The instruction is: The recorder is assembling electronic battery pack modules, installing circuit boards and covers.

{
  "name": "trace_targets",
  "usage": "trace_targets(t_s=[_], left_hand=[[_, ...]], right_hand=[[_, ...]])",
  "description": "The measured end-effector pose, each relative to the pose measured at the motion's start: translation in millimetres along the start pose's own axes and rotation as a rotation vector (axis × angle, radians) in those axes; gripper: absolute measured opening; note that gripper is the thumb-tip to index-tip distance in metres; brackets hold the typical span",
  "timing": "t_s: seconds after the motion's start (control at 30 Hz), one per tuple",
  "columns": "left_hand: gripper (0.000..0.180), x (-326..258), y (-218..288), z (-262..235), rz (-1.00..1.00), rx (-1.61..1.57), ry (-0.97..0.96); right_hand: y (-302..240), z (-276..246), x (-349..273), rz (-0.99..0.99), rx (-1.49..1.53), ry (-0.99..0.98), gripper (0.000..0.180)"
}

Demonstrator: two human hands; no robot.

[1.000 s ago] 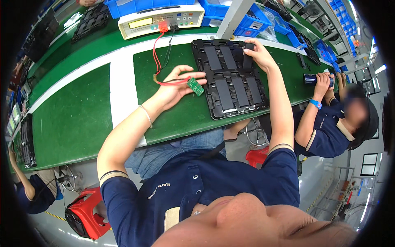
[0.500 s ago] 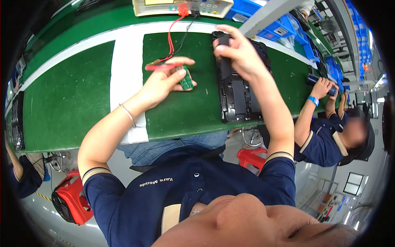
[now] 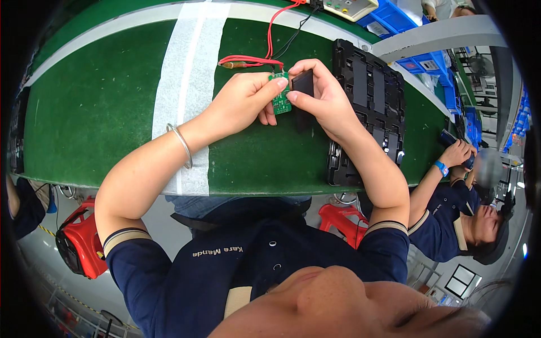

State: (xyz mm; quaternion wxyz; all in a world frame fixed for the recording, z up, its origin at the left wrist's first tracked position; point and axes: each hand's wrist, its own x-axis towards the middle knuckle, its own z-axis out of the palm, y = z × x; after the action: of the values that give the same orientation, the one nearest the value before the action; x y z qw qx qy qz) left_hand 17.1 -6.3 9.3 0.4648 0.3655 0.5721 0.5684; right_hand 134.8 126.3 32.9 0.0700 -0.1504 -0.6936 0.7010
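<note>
The fingers of the left hand (image 3: pixel 239 101) pinch a small green board (image 3: pixel 280 99), touching the black block (image 3: pixel 303 84) pinched upright in the right hand (image 3: pixel 322 98).

Small green circuit board (image 3: pixel 281 97): between my left fingers (image 3: pixel 269 89), above the green matted surface (image 3: pixel 101 107). Flat black rectangular part (image 3: pixel 303 84): in my right fingers (image 3: pixel 304 100), just right of the board, touching it. Black moulded plastic tray (image 3: pixel 369 107): on the surface, right of my hands. Red and black wires (image 3: pixel 265 53): behind the board.
</note>
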Motion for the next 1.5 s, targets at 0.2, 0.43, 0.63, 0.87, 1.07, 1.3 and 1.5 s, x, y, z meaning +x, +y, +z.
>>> trace_targets(t_s=[0.2,0.43,0.63,0.87,1.07,1.3,1.5], left_hand=[[0.034,0,4,2,-0.006,0.056,-0.032],[0.035,1,0,3,0.043,0.100,0.011],[0.036,0,-1,4,0.050,0.113,0.015],[0.033,1,-4,5,0.097,0.123,-0.001],[0.030,3,-6,3,0.113,0.118,-0.050],[0.030,1,-8,0,0.097,0.107,-0.051],[0.033,5,-7,5,0.123,0.180,-0.001]], right_hand=[[0,-1,0,-0.002,-0.058,-0.001,0.031],[1,-3,1,0.060,-0.036,0.010,0.029],[3,-2,0,-0.012,-0.042,0.037,0.027],[7,-2,1,0.013,-0.085,0.056,0.026],[2,-1,-2,0.049,-0.076,0.038,0.025],[3,0,-1,-0.002,-0.109,0.026,0.025],[-1,-9,-11,-0.104,-0.239,0.002,0.025]])
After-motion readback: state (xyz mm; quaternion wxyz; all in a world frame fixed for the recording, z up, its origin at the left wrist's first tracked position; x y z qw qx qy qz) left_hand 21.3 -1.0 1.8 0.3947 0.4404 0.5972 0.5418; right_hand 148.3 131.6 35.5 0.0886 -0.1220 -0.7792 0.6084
